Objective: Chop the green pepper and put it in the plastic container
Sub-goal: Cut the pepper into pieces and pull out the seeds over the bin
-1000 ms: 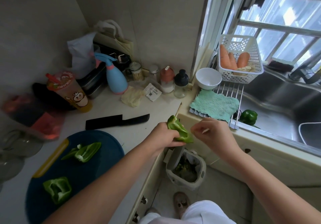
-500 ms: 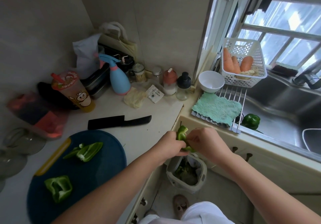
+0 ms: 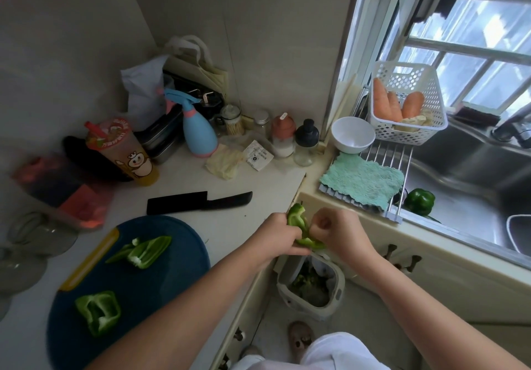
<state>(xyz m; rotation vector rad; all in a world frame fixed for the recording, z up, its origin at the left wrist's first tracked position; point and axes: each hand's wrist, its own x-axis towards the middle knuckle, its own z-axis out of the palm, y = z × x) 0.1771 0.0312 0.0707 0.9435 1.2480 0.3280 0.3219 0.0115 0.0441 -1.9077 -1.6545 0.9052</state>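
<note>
My left hand (image 3: 275,237) holds a green pepper piece (image 3: 298,226) over the counter's edge, above a small grey waste bin (image 3: 311,286) on the floor. My right hand (image 3: 337,230) pinches the inside of the same piece with closed fingers. Two more pepper pieces lie on the round blue cutting board (image 3: 161,283): a long one (image 3: 145,252) near its top and a hollow chunk (image 3: 99,312) at its lower left. A black knife (image 3: 198,202) lies on the counter behind the board. A whole green pepper (image 3: 419,201) sits in the sink. A white plastic basket (image 3: 408,102) holds carrots.
A drink cup (image 3: 123,151), a blue spray bottle (image 3: 198,131), jars and bags crowd the back of the counter. A white bowl (image 3: 352,135) and a teal cloth (image 3: 362,183) rest on a rack over the steel sink (image 3: 459,174). My foot (image 3: 300,341) is below the bin.
My right hand has closed in on the pepper piece that my left hand holds and now pinches its inside. Both hands stay above the bin.
</note>
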